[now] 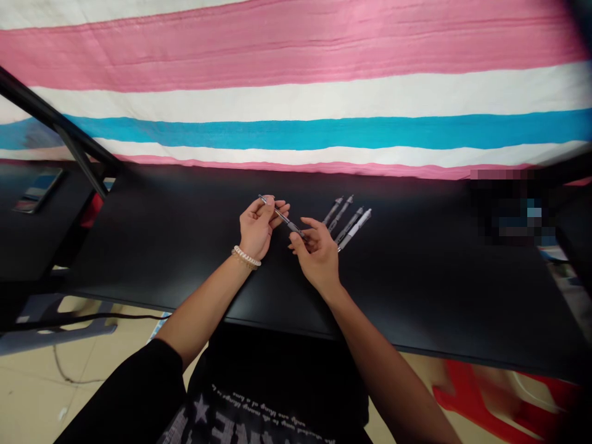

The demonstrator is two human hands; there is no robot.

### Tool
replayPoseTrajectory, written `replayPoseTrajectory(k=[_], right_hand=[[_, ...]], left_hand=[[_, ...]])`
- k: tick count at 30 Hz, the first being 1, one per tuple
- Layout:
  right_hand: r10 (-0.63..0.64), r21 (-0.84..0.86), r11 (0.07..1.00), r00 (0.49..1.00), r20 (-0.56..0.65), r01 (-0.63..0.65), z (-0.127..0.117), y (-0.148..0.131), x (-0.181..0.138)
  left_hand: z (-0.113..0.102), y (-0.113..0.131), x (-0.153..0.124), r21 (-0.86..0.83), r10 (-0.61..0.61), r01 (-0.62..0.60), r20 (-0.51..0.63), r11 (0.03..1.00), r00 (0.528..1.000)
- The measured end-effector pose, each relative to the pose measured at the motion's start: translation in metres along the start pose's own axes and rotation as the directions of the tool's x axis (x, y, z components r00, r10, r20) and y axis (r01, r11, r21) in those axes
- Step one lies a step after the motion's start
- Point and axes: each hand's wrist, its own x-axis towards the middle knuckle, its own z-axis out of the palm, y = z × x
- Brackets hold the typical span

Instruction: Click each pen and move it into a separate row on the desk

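Worn: black short-sleeved T-shirt (277,376) printed with a white star (200,409) and small white lettering (272,410); black left sleeve (124,394); cream beaded bracelet (246,256) at the left wrist (250,242).

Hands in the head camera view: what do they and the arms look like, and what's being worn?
The left hand is bare, with a pale beaded bracelet at the wrist. The right hand is bare, with no jewellery showing. A black sleeve covers the upper part of the left arm.
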Motion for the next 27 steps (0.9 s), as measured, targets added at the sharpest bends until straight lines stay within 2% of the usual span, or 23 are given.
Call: replayPoseTrajectory(k=[7, 12, 15, 21, 24, 27], right_hand=[[-0.063, -0.081, 0.995, 0.998, 0.011, 0.064, -0.001, -0.001, 0.002], [0.075, 0.054, 0.995, 0.982, 0.174, -0.086, -0.002, -0.004, 0.003], [0.093, 0.058, 0.992, 0.971, 0.220, -0.109, -0.002, -0.006, 0.003], [0.025, -0.110, 0.994, 0.968, 0.248, 0.003, 0.000, -0.010, -0.002], [-0.018, -0.178, 0.981, 0.956, 0.292, 0.073, 0.002, -0.010, -0.004], [-0.025, -0.189, 0.978, 0.956, 0.293, 0.084, 0.003, -0.009, -0.004]], left_hand=[[-0.001, 0.000, -0.002, -0.011, 0.001, 0.000, 0.021, 1.000, 1.000], [-0.002, 0.002, -0.002, -0.019, -0.028, 0.030, 0.108, 0.999, 0.994], [-0.001, 0.005, -0.003, -0.057, -0.085, 0.094, 0.148, 0.994, 0.985], [0.003, 0.019, -0.008, -0.230, -0.250, 0.315, 0.273, 0.921, 0.929], [0.002, 0.024, -0.008, -0.232, -0.297, 0.348, 0.230, 0.908, 0.927], [0.002, 0.025, -0.008, -0.259, -0.301, 0.342, 0.186, 0.903, 0.935]])
